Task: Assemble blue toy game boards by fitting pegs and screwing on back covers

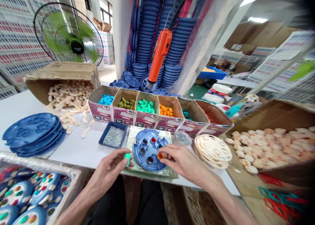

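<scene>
A round blue plastic disc [147, 164] with several holes lies on a flat pad [133, 133] in front of me. One of its holes holds a red piece [153, 139]. My left hand [114, 162] pinches a green cap [127, 158] between thumb and fingers, just left of the disc. At the disc's right side, the fingers of my right hand [174, 156] are on an orange cap [160, 155] in one of the holes. A teal piece sits partly under the right fingers near the upper right hole.
Cardboard bins [123, 118] of coloured caps stand behind. An orange screwdriver [159, 56] hangs above them. A screw tray [113, 136] and blue discs [31, 130] are left; cream discs [213, 151] and a box of pale parts [278, 146] are right.
</scene>
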Action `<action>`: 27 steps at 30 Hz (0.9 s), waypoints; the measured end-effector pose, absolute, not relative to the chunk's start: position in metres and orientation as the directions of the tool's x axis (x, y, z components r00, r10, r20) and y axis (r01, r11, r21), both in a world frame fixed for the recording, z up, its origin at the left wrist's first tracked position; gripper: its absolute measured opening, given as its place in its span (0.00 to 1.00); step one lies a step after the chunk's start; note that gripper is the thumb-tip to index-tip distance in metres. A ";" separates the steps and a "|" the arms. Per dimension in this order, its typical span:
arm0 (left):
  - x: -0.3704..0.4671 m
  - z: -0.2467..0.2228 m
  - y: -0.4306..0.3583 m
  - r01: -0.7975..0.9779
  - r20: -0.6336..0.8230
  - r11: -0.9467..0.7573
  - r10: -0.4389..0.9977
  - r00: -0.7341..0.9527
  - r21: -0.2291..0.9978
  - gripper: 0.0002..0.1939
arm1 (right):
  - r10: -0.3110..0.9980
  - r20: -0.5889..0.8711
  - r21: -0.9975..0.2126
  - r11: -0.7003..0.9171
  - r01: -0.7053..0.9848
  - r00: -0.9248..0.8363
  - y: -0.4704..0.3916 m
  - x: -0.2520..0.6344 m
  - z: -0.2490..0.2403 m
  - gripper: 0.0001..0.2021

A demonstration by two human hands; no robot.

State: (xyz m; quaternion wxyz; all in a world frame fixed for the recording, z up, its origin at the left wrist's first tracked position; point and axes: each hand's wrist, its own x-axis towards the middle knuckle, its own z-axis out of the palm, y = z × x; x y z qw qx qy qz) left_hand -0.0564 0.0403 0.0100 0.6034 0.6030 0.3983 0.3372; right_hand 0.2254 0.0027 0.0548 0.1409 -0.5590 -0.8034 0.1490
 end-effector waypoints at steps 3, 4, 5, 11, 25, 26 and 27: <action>-0.056 0.008 0.041 0.077 -0.075 0.043 0.877 0.475 0.996 0.19 | 0.919 0.106 -0.351 0.393 0.850 -0.380 0.001 0.228 0.055 0.09; -0.055 0.008 0.041 0.075 -0.074 0.043 0.874 0.481 0.996 0.19 | 0.915 0.116 -0.339 0.403 0.850 -0.387 0.000 0.229 0.055 0.10; -0.055 0.008 0.040 0.072 -0.074 0.045 0.871 0.486 0.996 0.19 | 0.913 0.119 -0.334 0.407 0.850 -0.391 0.000 0.229 0.054 0.10; -0.052 0.008 0.039 0.040 -0.070 0.058 0.867 0.493 0.998 0.20 | 0.920 0.141 -0.352 0.392 0.850 -0.366 -0.001 0.229 0.051 0.11; -0.048 -0.004 0.039 0.007 -0.073 0.081 0.849 0.523 0.997 0.17 | 0.904 0.218 -0.318 0.421 0.849 -0.367 0.003 0.233 0.032 0.05; -0.048 -0.005 0.039 0.011 -0.077 0.084 0.850 0.521 0.996 0.17 | 0.898 0.220 -0.318 0.435 0.842 -0.381 0.004 0.233 0.031 0.06; -0.047 -0.006 0.039 0.015 -0.081 0.087 0.850 0.520 0.996 0.18 | 0.893 0.224 -0.321 0.445 0.836 -0.390 0.004 0.233 0.030 0.07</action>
